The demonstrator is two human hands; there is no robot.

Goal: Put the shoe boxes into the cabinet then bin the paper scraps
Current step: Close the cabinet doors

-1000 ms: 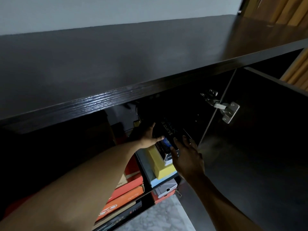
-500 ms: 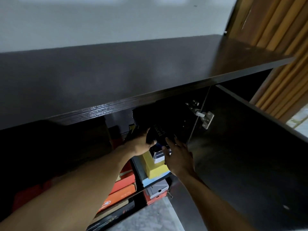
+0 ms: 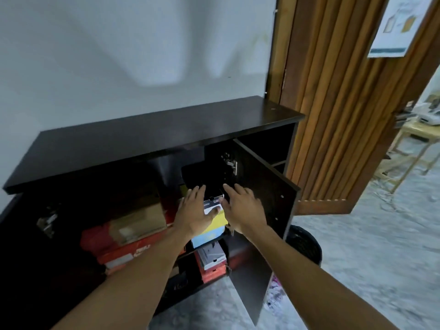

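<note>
Now, I'd push evenly so it slides in straight: my left grip (image 3: 194, 211), released with fingers straight, presses the near end of the black cardboard shoe box (image 3: 202, 175), and my right grip (image 3: 242, 209), equally unclenched, lies at its right edge. The box rests atop a yellow cardboard box (image 3: 217, 221) inside the dark wooden cabinet (image 3: 142, 139), with its long axis running near-to-far and its labelled end facing me.

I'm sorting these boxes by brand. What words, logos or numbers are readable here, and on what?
No text is legible.
Orange shoe box: white logo, too blurred to read.
Black shoe box: end label, too small to read.
Poster: print too blurred to read.
</note>
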